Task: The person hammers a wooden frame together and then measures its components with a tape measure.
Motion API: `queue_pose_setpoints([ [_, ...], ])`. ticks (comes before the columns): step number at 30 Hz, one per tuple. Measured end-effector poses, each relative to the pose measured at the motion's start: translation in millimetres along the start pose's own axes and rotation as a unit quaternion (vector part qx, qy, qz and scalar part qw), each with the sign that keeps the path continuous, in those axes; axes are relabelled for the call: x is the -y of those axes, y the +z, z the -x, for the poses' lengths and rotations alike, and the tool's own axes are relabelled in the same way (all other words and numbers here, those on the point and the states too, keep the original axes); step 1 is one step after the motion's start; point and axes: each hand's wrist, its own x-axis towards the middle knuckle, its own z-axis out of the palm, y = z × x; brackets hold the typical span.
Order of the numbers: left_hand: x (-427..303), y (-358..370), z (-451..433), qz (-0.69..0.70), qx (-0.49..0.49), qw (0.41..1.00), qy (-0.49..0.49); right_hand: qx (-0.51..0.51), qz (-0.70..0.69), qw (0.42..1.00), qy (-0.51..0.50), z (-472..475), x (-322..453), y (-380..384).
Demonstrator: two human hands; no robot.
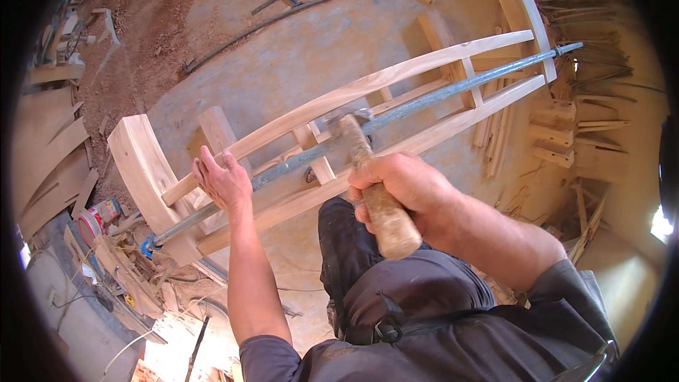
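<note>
My right hand (398, 191) grips the wooden handle of a hammer (384, 212), whose blurred metal head is over the middle of a wooden frame. Near the frame's left end, my left hand (223, 178) rests with fingers apart on or just over the far long rail (297, 122). A pipe clamp (424, 101) runs lengthwise between the far rail and the near rail (424, 135). Its blue end fitting (150, 245) lies outside the thick left post (146, 164). At the right end stands the other post (522, 16). Short crosspieces (314, 154) join the rails.
More pipe clamps (297, 8) lie on the concrete floor beyond the frame. Wood strips (496, 138) and stacked blocks (553, 131) are at the right. At the left are curved boards (48, 148), a red-rimmed tin (91, 225) and scrap wood.
</note>
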Motion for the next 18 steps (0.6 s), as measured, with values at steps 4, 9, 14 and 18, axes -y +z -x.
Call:
queue_pose_setpoints([
  [4,-3,-3,-1,0.037,0.005,0.999,-0.025,0.033,0.029,0.999,0.012,-6,11,-15],
  [9,1,-1,0,0.041,0.016,0.999,-0.026,0.009,-0.028,1.000,-0.004,1,29,-48],
  [14,-3,-5,0,0.054,0.014,0.998,-0.034,-0.104,-0.083,0.990,-0.055,-4,64,-94],
  [18,-1,1,-1,0.055,-0.006,0.998,-0.019,-0.167,0.052,0.982,-0.070,-41,50,-86],
])
